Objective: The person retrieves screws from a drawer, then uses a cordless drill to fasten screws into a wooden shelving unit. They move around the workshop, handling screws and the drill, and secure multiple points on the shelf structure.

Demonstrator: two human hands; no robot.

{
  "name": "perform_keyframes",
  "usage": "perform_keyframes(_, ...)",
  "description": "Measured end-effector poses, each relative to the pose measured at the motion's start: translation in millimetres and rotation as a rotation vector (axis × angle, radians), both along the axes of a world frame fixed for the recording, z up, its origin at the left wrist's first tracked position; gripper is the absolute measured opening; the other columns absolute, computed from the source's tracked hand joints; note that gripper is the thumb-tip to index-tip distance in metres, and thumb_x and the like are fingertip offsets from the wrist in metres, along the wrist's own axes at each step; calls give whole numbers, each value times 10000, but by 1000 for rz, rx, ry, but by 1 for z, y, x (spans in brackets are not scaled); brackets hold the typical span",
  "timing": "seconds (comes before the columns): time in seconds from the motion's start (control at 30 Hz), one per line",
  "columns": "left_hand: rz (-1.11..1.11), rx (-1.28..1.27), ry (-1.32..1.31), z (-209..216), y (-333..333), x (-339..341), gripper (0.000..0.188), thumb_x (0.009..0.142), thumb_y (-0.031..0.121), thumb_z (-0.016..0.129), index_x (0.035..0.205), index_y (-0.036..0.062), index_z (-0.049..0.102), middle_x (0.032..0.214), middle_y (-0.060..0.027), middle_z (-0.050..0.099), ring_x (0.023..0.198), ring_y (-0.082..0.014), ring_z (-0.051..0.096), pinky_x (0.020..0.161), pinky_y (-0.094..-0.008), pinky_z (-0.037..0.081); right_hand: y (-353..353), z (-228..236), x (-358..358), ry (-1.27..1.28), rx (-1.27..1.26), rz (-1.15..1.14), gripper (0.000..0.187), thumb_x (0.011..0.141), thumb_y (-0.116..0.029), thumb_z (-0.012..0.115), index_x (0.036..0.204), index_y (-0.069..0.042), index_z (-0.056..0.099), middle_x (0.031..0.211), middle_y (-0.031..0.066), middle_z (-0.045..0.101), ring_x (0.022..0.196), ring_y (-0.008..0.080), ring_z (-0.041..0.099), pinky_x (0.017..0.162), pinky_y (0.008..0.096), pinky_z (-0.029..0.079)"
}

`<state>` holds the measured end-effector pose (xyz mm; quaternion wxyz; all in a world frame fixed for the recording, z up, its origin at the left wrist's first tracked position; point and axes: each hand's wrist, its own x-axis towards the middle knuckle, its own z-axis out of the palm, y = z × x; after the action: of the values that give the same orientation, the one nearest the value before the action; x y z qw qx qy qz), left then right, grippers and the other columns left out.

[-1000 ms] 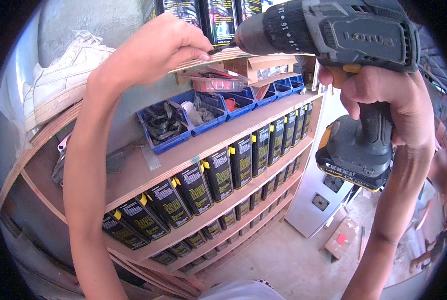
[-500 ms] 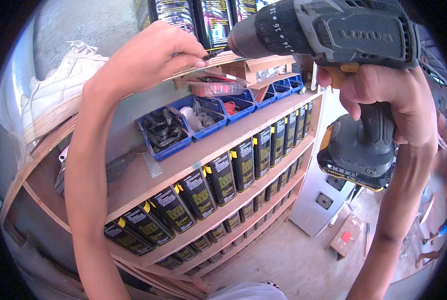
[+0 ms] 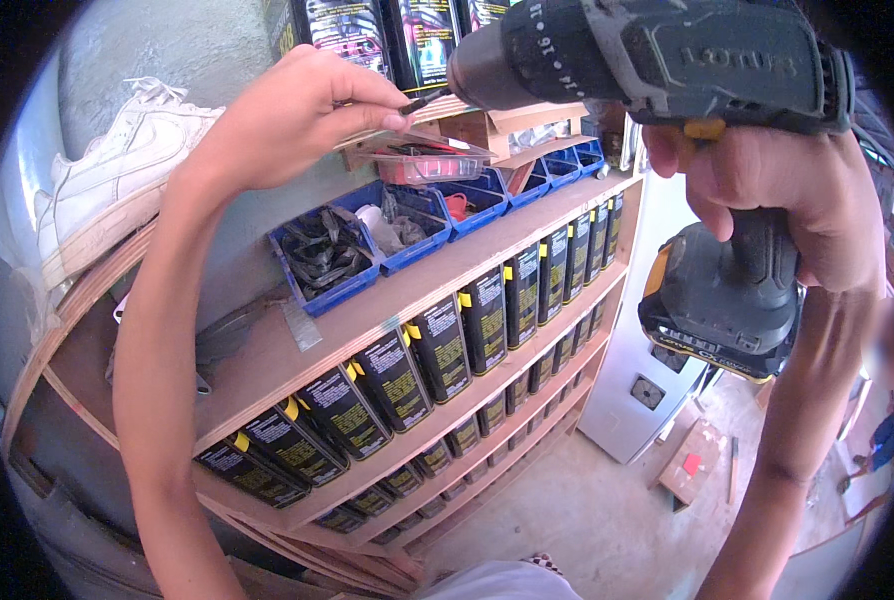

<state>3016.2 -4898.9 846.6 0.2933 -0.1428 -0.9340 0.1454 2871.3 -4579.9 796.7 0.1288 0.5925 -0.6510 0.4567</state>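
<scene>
My right hand (image 3: 772, 190) grips the handle of a black and grey cordless drill (image 3: 687, 60), with a finger at its yellow trigger. The drill points left across the upper right, its battery hanging below the hand. At the left, my left hand (image 3: 312, 115) is closed, thumb and finger pinching the end of a short, thin dark bit (image 3: 427, 100). That bit reaches to the tip of the drill's chuck; how firmly it sits there I cannot tell. Both hands are raised in front of the top shelf edge.
Blue bins (image 3: 327, 255) with small parts line a wooden shelf (image 3: 257, 350), below a clear tray (image 3: 432, 160) and an open cardboard box (image 3: 517, 135). Black cans (image 3: 437, 345) fill lower shelves. A white shoe (image 3: 117, 180) rests upper left. A wooden piece (image 3: 692, 465) lies on the floor.
The drill and my right hand have shifted slightly; the chuck sits a little higher and farther left. More of the bit shows between my left fingertips and the chuck. Both grips stay the same.
</scene>
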Motion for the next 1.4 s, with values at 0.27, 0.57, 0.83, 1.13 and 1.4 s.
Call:
perform_keyframes(0.27,35,9,-9,1,1,-1,244,979,170,690,1103,-22,776,1044,-196,778,963,-345,743,880,-397,570,0,-2,3,38,21,-47,278,776,-182,666,961,22,700,851,82,662,612,124,550,578,276,446)
perform_keyframes(0.57,-40,-47,20,-1,-6,-5,193,974,120,685,1056,-42,749,920,-183,754,836,-308,730,787,-364,555,-1,-3,-10,66,0,-2,240,770,-179,653,902,17,693,931,108,660,670,148,564,597,286,463)
perform_keyframes(0.83,18,-35,-14,3,-8,-3,229,977,158,685,1085,-19,782,1031,-204,774,940,-347,736,874,-414,566,-5,2,-9,298,29,72,152,796,-148,645,814,1,672,983,122,667,768,179,596,624,302,488)
perform_keyframes(1.13,359,-443,439,-50,4,2,228,896,104,704,1063,-50,722,1135,-188,709,1049,-315,696,871,-410,592,0,-7,-15,182,17,146,85,787,-81,654,799,3,667,989,139,670,734,168,610,587,291,485)
perform_keyframes(1.4,685,-394,530,-56,14,12,250,816,212,812,971,44,711,976,-101,671,997,-315,672,797,-459,576,-3,-7,-1,-51,-18,11,161,703,-102,669,817,11,683,908,112,657,693,154,588,560,285,457)
